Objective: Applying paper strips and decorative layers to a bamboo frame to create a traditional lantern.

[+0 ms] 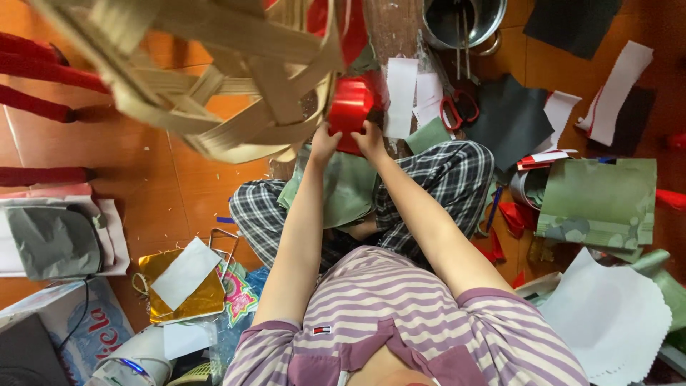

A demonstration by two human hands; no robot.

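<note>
Both my left hand (324,141) and right hand (371,139) are closed on the red glossy paper (350,107), held against the bamboo frame (214,78). It's above my lap, red scissors (459,109) lying on the floor just right.

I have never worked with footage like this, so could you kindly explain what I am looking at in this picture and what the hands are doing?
This is one picture from a camera worn on a person's head, looking straight down, so you see a striped shirt, checked trousers and both arms reaching forward. The person sits on an orange tiled floor. The left hand and the right hand both grip a shiny red piece, fixed to a woven frame of pale strips close to the camera. Green paper lies on the lap. Scattered around are red-handled scissors, a metal pot, dark sheets, a camouflage-patterned sheet, white paper and gold foil.
</note>
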